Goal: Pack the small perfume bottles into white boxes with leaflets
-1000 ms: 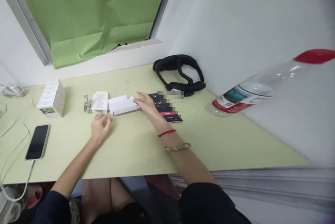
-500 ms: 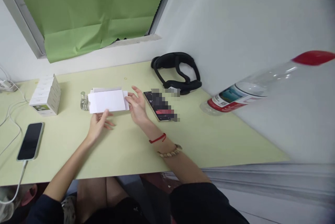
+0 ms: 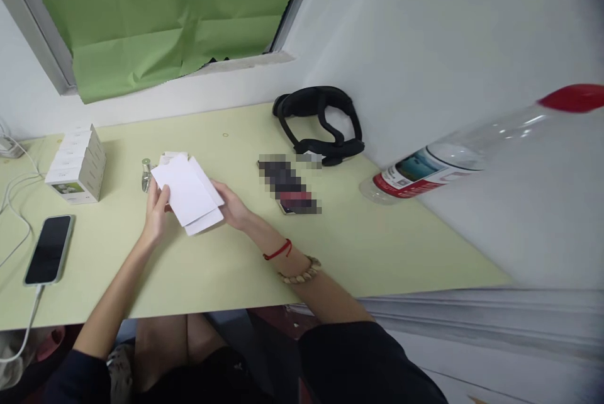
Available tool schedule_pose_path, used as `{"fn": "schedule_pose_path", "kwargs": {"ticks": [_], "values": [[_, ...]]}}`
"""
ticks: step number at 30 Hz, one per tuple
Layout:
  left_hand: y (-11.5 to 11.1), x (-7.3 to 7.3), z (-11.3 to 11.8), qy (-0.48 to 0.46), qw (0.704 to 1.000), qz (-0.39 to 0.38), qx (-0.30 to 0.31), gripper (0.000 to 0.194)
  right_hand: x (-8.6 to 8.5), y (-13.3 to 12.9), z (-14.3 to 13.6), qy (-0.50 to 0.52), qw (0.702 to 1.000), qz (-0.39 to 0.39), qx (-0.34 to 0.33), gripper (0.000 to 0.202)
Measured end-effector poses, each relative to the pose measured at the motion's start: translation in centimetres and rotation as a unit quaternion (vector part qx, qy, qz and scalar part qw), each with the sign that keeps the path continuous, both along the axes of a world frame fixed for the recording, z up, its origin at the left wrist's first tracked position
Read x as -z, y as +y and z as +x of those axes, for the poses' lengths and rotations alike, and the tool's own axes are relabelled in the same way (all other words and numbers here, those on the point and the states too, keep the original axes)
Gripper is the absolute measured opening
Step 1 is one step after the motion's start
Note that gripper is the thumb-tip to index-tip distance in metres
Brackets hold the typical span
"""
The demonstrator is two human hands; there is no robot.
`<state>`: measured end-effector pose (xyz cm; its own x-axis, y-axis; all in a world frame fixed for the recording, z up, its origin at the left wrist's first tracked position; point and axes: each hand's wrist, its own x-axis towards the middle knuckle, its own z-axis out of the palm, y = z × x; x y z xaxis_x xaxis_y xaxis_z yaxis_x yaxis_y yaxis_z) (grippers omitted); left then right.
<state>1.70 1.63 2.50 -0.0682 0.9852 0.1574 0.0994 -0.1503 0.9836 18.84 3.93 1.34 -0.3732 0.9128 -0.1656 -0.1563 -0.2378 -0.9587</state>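
Note:
White paper cards (image 3: pixel 191 193) overlap one another, tilted, above the table in the head view. My left hand (image 3: pixel 156 209) grips their left edge with the thumb on top. At the right edge, my right hand (image 3: pixel 231 204) holds the same cards, its fingers partly hidden beneath them. Behind the cards lies another small white piece (image 3: pixel 172 157), mostly covered. A small glass bottle (image 3: pixel 146 175) with a pale green cap stands just beyond my left fingertips.
White boxes (image 3: pixel 78 165) stand in a row at the left, near a charging phone (image 3: pixel 50 250) and white cables. A second phone (image 3: pixel 285 187), partly pixelated, lies right of my hands. Behind it rests a black headset (image 3: pixel 321 124). A large red-capped plastic bottle (image 3: pixel 415 171) stands by the wall.
The cards have turned clockwise and fanned apart, and they have come off the white piece behind. My left hand has moved to their left edge; my right hand has shifted left and lower.

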Motion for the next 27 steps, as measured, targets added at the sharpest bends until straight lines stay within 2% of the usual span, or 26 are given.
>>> {"fn": "schedule_pose_path", "kwargs": {"ticks": [5, 9, 12, 20, 27], "values": [[-0.3, 0.8, 0.1, 0.134, 0.986, 0.08, -0.063, 0.061, -0.3, -1.1, -0.9, 0.069, 0.995, 0.038, -0.068, 0.059], [-1.0, 0.8, 0.2, 0.194, 0.975, 0.1, -0.044, 0.049, -0.5, -1.7, -1.2, 0.081, 0.991, 0.074, -0.072, 0.058], [-1.2, 0.6, 0.4, 0.208, 0.973, 0.094, -0.009, 0.049, -0.2, -1.7, -1.4, 0.084, 0.993, 0.07, -0.053, 0.052], [-1.0, 0.0, 0.1, 0.258, 0.963, 0.004, 0.074, 0.08, 0.3, -1.4, -1.4, 0.078, 0.995, 0.066, 0.012, 0.054], [-0.8, 0.5, 0.1, 0.187, 0.979, 0.005, 0.084, 0.082, 0.4, -1.4, -1.4, 0.061, 0.995, 0.082, 0.013, 0.053]]}}
